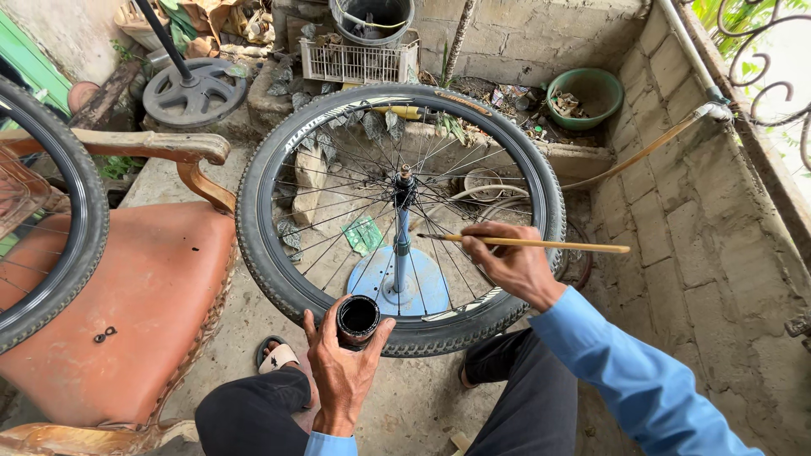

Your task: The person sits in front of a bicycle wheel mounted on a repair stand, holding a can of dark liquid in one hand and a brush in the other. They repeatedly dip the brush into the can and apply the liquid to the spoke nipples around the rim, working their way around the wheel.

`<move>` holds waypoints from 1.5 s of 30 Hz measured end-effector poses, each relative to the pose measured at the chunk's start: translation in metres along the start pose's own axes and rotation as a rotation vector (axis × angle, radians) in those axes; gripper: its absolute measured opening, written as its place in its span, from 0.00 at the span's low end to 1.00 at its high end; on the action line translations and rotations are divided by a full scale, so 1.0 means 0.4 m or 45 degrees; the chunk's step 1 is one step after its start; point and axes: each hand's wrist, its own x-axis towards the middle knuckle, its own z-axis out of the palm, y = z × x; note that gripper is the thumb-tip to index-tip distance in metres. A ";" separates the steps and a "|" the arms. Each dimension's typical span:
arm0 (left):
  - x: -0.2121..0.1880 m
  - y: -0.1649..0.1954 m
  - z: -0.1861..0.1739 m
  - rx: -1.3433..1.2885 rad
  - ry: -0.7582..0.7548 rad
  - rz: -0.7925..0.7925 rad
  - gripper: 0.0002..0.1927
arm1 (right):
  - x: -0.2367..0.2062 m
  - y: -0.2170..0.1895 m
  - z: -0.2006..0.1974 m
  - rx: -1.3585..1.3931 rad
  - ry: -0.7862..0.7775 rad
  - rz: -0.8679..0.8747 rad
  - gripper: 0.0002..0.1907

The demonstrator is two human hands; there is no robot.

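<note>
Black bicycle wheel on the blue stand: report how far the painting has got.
Done: cannot tell; no fresh coat shows on the black bicycle wheel. In hand: left hand holds a small black paint pot; right hand points a thin wooden-handled brush at the spokes. Left: unclear.

Second wheel (51,245) cut off by left edge, only an arc of tyre and rim showing. Brush (532,244) tip lost among the spokes, bristles too small to tell. Small pot (358,319) contents just dark, can't tell level. Green bowl (585,97) contents too small to identify. Chair (127,312) cropped at bottom.
</note>
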 end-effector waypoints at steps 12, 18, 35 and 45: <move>0.001 -0.015 0.000 0.056 -0.025 -0.013 0.34 | 0.060 0.020 0.090 -0.272 -0.199 -0.240 0.13; -0.005 -0.023 0.004 0.005 -0.010 0.001 0.35 | -0.033 0.004 0.032 -0.195 -0.316 -0.422 0.13; 0.000 -0.022 -0.006 0.044 -0.025 -0.018 0.33 | -0.087 0.012 0.032 0.058 -0.193 -0.310 0.11; 0.003 -0.030 -0.005 0.026 -0.041 0.001 0.33 | -0.089 0.016 0.063 0.010 -0.158 -0.122 0.12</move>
